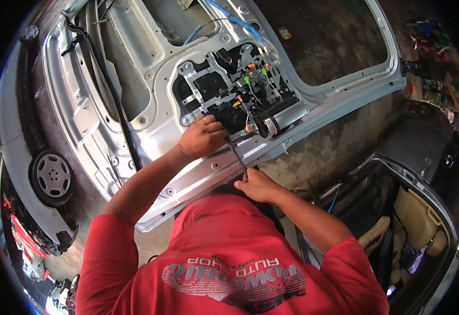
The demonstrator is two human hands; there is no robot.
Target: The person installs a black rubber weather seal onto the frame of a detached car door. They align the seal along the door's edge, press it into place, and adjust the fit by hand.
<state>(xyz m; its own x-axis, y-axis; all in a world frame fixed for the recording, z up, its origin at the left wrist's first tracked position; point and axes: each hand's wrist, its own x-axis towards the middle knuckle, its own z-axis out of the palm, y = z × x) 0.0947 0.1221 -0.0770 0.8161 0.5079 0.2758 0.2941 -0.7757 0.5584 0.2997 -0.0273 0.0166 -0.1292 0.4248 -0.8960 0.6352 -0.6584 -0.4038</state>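
A silver vehicle door panel lies in front of me, with a lock-and-motor mechanism of black plates, coloured clips and a silver cylinder in its opening. My left hand, a ring on one finger, is closed at the near left corner of that mechanism. From under its fingers a slim metal hand tool slants toward me. Its near end is in my right hand, which is closed with the thumb along it. The tool's far end is hidden by my left hand, so its exact kind does not show.
A black rubber seal runs across the panel's left side. Blue-wrapped cable lies at the top. A pale car stands at left, and a dark car with an open interior at right. A small packet shows through the window frame.
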